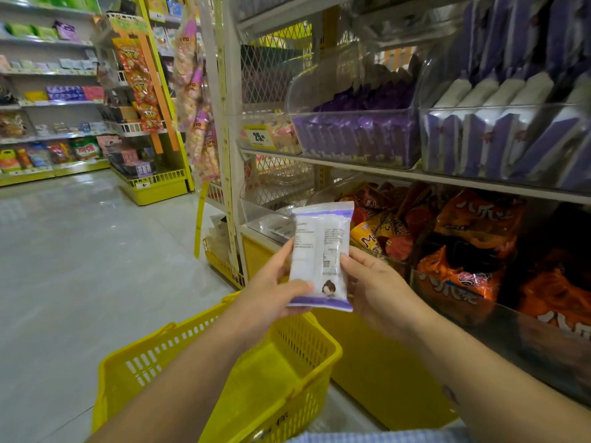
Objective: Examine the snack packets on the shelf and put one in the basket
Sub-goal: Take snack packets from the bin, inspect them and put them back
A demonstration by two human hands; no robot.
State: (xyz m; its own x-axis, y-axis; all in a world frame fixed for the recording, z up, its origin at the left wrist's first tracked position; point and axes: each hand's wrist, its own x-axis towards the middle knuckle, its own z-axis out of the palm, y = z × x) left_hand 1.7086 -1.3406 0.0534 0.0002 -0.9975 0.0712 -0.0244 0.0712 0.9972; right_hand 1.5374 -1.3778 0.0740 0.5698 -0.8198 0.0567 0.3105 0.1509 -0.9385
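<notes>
The flat white-and-purple snack packet (321, 257) is smooth plastic film with a soft sheen. The yellow slotted shopping basket (179, 353) is hard moulded plastic, slightly glossy. The curved clear shelf bins (351, 91) are glossy transparent plastic. The orange crinkled snack bags (473, 219) look like shiny film. The white diamond-mesh shelf panel (271, 68) looks like painted metal. The pale grey floor (80, 235) is polished and reflective.

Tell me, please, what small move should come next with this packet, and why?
Probably lower the white and purple packet toward the yellow basket and release it: the left hand and the right hand grip it by its sides, printed back toward the camera, so it seems examined, and the basket sits just below.
</notes>
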